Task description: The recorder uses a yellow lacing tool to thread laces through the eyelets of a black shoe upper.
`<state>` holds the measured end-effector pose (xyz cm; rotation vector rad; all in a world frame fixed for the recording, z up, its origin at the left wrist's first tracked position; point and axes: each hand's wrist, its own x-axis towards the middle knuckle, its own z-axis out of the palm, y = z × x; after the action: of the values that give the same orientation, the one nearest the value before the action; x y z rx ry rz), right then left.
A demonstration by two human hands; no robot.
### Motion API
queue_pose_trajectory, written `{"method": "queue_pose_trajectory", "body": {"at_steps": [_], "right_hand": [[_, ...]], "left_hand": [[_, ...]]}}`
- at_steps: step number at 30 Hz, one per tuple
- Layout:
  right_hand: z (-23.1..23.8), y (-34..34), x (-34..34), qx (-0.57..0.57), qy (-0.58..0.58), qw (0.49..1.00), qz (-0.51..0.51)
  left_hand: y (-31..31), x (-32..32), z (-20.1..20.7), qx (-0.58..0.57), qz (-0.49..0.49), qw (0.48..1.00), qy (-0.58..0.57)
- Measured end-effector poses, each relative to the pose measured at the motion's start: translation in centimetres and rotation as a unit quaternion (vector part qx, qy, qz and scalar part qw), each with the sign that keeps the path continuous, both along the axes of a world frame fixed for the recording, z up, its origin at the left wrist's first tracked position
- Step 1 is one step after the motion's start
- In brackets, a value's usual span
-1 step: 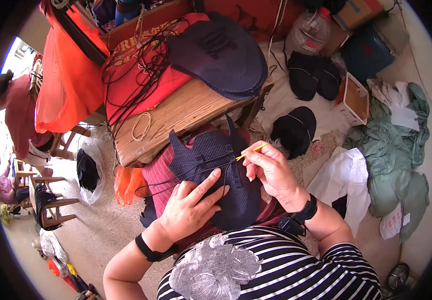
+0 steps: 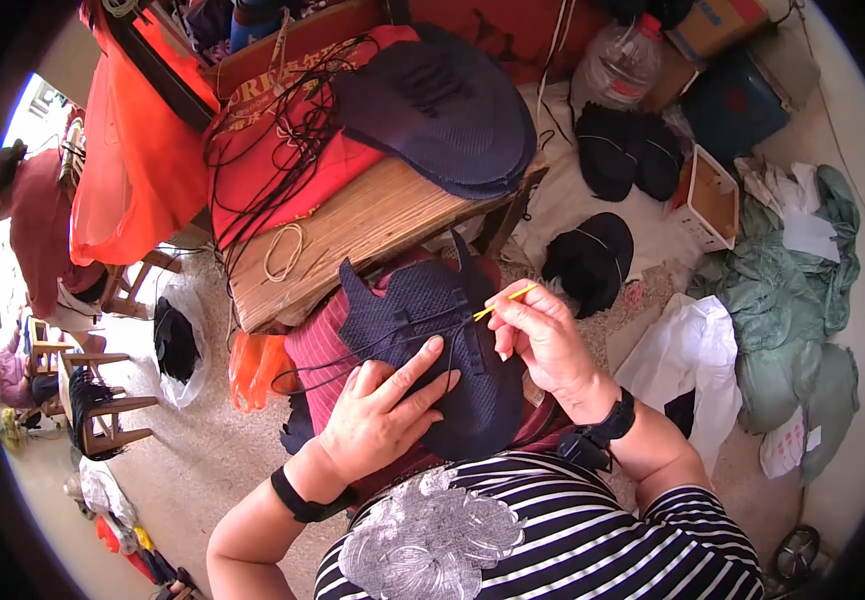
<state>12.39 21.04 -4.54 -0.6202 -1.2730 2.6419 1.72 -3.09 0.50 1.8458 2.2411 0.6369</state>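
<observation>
Hands, cord and slender yellow tool at a navy textile piece

Directions are read from the centre of the navy textile piece, with twelve o'clock pointing away from the wearer. The piece lies on the lap over red striped cloth, its two pointed tabs directed toward eleven and twelve o'clock. The left hand, between seven and eight o'clock, rests palm down on the piece, partly extended: two fingers lie straight across the surface, the others bend. The right hand, at three o'clock, is mostly closed; thumb and forefinger pinch the slender yellow tool, whose inner end meets the piece toward two o'clock. Thin black cords cross the surface and trail beyond its edge toward nine o'clock.

Surroundings: at eleven o'clock stands a wooden bench, bearing a red bag and a tangle of black cord; a stack of navy ovals occupies twelve o'clock. A tied black bundle and, farther out, a white basket lie toward two o'clock. At three o'clock, a white bag adjoins green fabric. An orange bag lies at nine o'clock.
</observation>
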Motion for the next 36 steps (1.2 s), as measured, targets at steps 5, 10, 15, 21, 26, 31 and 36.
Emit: {"method": "queue_pose_trajectory", "body": {"at_steps": [5,10,15,21,26,31,36], "right_hand": [[1.5,4.7,-0.4,0.081,0.088,0.989,-0.087],[3.9,2.3,-2.3,-0.096,0.160,0.982,0.005],[3.0,2.5,-1.6,-0.025,0.012,0.989,0.146],[-3.6,16.8,2.7,0.143,-0.137,0.969,-0.145],[-4.2,26.6,6.4,0.205,-0.146,0.887,-0.387],[0.1,23.5,2.9,0.262,-0.081,0.915,-0.297],[3.0,11.1,-1.5,0.317,-0.099,0.941,-0.063]], "left_hand": [[-0.1,0.3,-0.3,0.006,0.004,1.000,0.002],[-0.3,0.7,-0.7,0.000,0.013,1.000,0.009],[-0.8,0.6,-1.2,0.008,0.006,1.000,0.023],[-1.0,0.8,-0.5,0.003,0.021,1.000,0.013],[-0.5,0.9,-0.3,-0.009,0.019,1.000,0.017],[-0.4,0.6,-0.4,0.040,0.028,0.997,-0.052],[0.5,-0.1,-0.3,0.120,0.146,0.974,-0.129]]}}
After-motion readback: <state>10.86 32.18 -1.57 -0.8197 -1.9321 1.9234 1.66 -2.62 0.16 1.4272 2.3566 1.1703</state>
